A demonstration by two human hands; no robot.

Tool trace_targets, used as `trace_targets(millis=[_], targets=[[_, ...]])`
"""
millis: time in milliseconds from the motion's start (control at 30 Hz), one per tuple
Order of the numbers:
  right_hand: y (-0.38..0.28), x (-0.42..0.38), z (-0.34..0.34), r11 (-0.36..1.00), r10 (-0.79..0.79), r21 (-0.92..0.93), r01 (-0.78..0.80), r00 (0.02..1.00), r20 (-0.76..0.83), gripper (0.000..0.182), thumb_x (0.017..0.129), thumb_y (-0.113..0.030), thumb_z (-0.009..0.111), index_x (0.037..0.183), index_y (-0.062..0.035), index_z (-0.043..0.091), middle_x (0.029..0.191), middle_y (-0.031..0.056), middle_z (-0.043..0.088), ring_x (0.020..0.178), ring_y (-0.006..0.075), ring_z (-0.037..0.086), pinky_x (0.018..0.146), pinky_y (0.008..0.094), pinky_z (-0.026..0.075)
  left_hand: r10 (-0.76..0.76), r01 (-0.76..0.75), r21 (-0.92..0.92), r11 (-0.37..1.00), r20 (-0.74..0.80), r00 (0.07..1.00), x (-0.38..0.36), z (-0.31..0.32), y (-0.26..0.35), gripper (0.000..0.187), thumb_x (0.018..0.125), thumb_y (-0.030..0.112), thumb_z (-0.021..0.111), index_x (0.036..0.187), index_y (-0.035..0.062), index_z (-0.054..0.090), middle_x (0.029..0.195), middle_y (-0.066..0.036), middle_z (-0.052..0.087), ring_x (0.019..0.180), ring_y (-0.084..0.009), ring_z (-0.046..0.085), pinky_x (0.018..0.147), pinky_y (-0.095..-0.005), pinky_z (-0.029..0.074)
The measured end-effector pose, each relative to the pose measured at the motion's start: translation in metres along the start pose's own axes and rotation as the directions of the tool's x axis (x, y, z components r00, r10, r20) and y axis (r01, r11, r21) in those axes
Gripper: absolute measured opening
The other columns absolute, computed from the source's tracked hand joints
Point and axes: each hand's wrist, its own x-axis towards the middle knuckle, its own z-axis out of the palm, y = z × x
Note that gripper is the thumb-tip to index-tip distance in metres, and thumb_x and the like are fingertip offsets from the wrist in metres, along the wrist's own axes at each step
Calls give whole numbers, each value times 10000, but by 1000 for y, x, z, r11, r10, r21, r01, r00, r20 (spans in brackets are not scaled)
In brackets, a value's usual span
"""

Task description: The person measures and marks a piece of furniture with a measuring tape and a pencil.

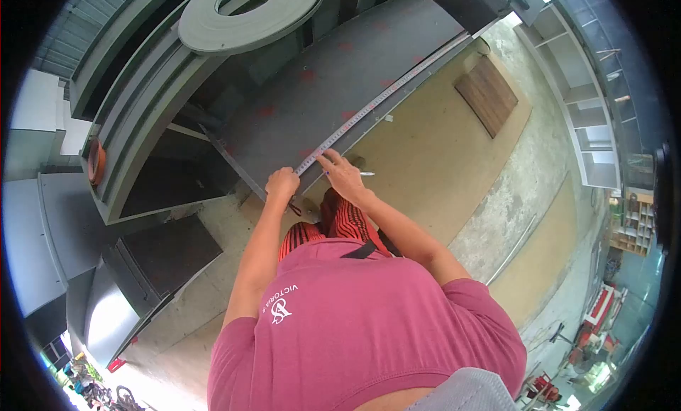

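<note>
A white tape measure (370, 107) lies stretched along the near long edge of a dark grey panel (284, 106), which has several faint red marks on it. My left hand (282, 184) is closed on the tape's near end at the panel's corner. A dark cord hangs just below that hand; whatever lies inside the fist is hidden. My right hand (342, 175) rests at the panel's edge beside the left, its fingertips touching the tape. A slim white pen (367, 173) sticks out from under the right hand, held in its fingers.
A large grey ring-shaped roll (248, 17) sits on curved grey frames (149, 120) at the upper left. Tan boards cover part of the concrete floor, with a brown wooden board (486, 97) on them. White shelving (574, 99) stands right; a dark box-like piece (170, 255) stands lower left.
</note>
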Motion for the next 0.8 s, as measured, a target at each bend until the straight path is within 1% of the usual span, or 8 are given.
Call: trace_targets(millis=[100,133,233,333,400,500,700,800], targets=[[-1,5,3,997,-23,-71,19,997,-69,437,728,-46,554,1148,-148,490,1146,99,468,850,295,557,666,380,500,-10,10,-23,1000,-16,1000,0,-1,1,320,785,210,404,981,81,622,1043,-205,580,998,-394,529,864,-445,413],[-1,5,6,995,2,-102,-4,1000,-26,440,720,-42,552,1143,-150,497,1176,96,456,843,296,553,668,375,500,-17,17,-18,1000,-8,1000,-2,-1,1,320,785,210,404,981,81,622,1043,-205,580,998,-394,529,864,-445,413],[4,1,18,987,1,-164,-1,1000,0,442,715,-37,544,1139,-154,506,1215,93,435,845,293,553,670,367,500,-4,4,-2,1000,-18,1000,-5,2,-2,320,784,206,404,978,82,625,1040,-206,581,990,-383,537,856,-444,420],[5,-1,16,985,20,-175,-13,999,37,463,715,-28,530,1155,-169,506,1247,89,415,844,276,556,676,356,500,30,-29,4,1000,-33,999,-1,-1,0,322,781,203,404,973,72,627,1030,-209,585,978,-376,548,847,-439,429],[3,-3,14,980,38,-196,-22,996,79,487,709,-22,530,1168,-183,505,1256,84,412,829,261,561,673,344,501,20,-20,4,1000,14,1000,-1,-2,0,327,777,201,405,972,57,626,1019,-217,587,980,-378,549,844,-432,433],[4,-4,17,976,48,-218,-26,994,96,479,707,-21,529,1158,-183,515,1260,85,409,811,266,565,661,342,501,22,-22,-11,1000,6,1000,1,2,-2,335,777,208,406,975,47,624,1007,-222,590,980,-380,550,852,-427,430],[10,-4,20,981,9,-192,-1,999,44,449,725,-51,522,1150,-199,524,1269,63,417,729,235,584,624,348,497,5,-4,-21,1000,48,999,6,0,0,355,769,215,408,1009,48,611,1073,-233,558,1015,-389,527,869,-438,414],[9,-5,18,977,32,-212,-12,995,90,440,735,-63,517,1151,-205,526,1272,57,423,723,227,589,621,357,486,6,-5,-18,1000,65,998,6,2,-2,367,770,224,404,1016,41,607,1080,-234,554,1024,-388,521,877,-442,407]])
